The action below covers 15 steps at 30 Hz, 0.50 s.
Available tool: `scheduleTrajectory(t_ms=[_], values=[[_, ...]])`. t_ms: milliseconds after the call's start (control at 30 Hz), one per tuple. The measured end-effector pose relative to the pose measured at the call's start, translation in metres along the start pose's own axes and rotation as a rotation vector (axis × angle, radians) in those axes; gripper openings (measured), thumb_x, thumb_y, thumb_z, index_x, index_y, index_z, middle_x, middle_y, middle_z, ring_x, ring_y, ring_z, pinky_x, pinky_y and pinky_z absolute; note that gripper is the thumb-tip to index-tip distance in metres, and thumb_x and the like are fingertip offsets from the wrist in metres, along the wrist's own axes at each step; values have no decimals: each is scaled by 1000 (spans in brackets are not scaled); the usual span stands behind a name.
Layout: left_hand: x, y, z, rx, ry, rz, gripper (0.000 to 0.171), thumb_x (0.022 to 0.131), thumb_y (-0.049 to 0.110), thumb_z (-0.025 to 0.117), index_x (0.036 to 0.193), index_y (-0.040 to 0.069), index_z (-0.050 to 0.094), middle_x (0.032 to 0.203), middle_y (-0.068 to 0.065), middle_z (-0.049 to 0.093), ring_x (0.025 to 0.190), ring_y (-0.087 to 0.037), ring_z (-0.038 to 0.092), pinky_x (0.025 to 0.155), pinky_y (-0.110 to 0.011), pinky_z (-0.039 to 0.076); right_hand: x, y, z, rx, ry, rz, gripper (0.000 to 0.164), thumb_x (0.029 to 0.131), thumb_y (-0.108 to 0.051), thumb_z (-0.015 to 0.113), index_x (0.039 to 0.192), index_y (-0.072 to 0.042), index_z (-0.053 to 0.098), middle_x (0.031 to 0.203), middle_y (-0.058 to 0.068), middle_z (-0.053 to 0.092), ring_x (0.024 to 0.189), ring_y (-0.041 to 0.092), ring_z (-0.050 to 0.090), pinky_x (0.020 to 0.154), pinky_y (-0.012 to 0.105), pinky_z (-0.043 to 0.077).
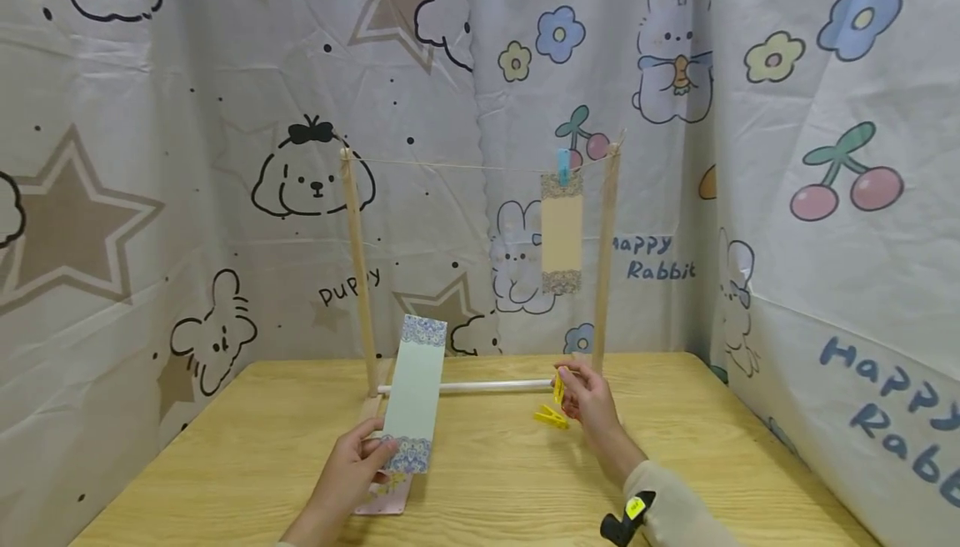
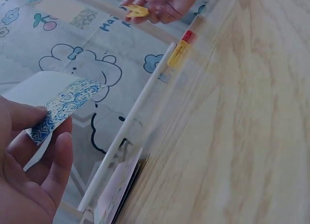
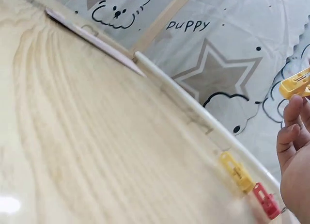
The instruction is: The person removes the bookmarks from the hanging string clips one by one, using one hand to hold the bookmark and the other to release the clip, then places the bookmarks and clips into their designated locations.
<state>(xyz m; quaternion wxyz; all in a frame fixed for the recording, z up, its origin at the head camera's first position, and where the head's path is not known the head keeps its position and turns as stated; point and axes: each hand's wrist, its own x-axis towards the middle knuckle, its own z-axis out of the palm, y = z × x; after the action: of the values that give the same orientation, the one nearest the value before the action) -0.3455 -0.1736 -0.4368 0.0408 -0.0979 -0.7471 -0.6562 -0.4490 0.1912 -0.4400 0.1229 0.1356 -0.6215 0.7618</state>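
A pale green paper strip with blue patterned ends (image 1: 417, 384) is pinched at its lower end by my left hand (image 1: 348, 468), thumb in front and fingers behind. Between the fingertips of my right hand (image 1: 592, 405) is a yellow clothespin (image 1: 558, 387), held above the table. Just below it, another yellow clothespin (image 1: 551, 417) lies on the wood, with a red clothespin (image 3: 266, 200) beside it in the right wrist view. A beige paper strip (image 1: 562, 234) hangs from the string (image 1: 450, 165) under a blue clothespin (image 1: 564, 168).
Two wooden posts, left (image 1: 357, 280) and right (image 1: 607, 263), carry the string. A white rod (image 1: 491, 386) joins them near the table (image 1: 480, 489). Pinkish cards (image 1: 386, 497) lie under the left hand. A printed curtain (image 1: 420, 255) surrounds the table's back and sides.
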Motion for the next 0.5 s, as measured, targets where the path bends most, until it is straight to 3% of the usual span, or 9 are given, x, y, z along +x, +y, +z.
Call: scheduleTrajectory(t_ms=[133, 267, 367, 500], values=[[-4, 1, -3, 10, -40, -12, 62, 103, 10, 65, 147, -21, 34, 84, -6, 65, 85, -24, 66, 73, -35, 61, -3, 8, -2, -55, 2, 2, 19, 106, -10, 60, 118, 5, 62, 78, 7, 59, 54, 9, 44, 47, 19, 34], [-7, 1, -9, 51, -97, 0, 55, 103, 13, 67, 141, -20, 43, 100, -11, 66, 97, -24, 65, 76, -39, 61, -6, 12, -3, -155, -2, -20, 21, 104, -9, 63, 117, 7, 64, 80, 6, 60, 55, 8, 43, 48, 19, 35], [-8, -2, -16, 99, -112, -5, 45, 102, 12, 68, 133, -17, 52, 107, -12, 63, 99, -28, 65, 76, -41, 61, -7, 16, -4, -351, -12, -84, 20, 100, -10, 70, 114, 4, 69, 85, 4, 65, 65, 7, 52, 60, 20, 42], [-10, -3, -21, 177, -82, -32, 40, 98, 9, 73, 128, -14, 59, 105, -11, 61, 112, -38, 59, 76, -40, 61, -6, 21, -6, -633, -7, -162, 17, 95, -13, 77, 108, -2, 75, 82, -1, 65, 78, 10, 58, 74, 27, 45]])
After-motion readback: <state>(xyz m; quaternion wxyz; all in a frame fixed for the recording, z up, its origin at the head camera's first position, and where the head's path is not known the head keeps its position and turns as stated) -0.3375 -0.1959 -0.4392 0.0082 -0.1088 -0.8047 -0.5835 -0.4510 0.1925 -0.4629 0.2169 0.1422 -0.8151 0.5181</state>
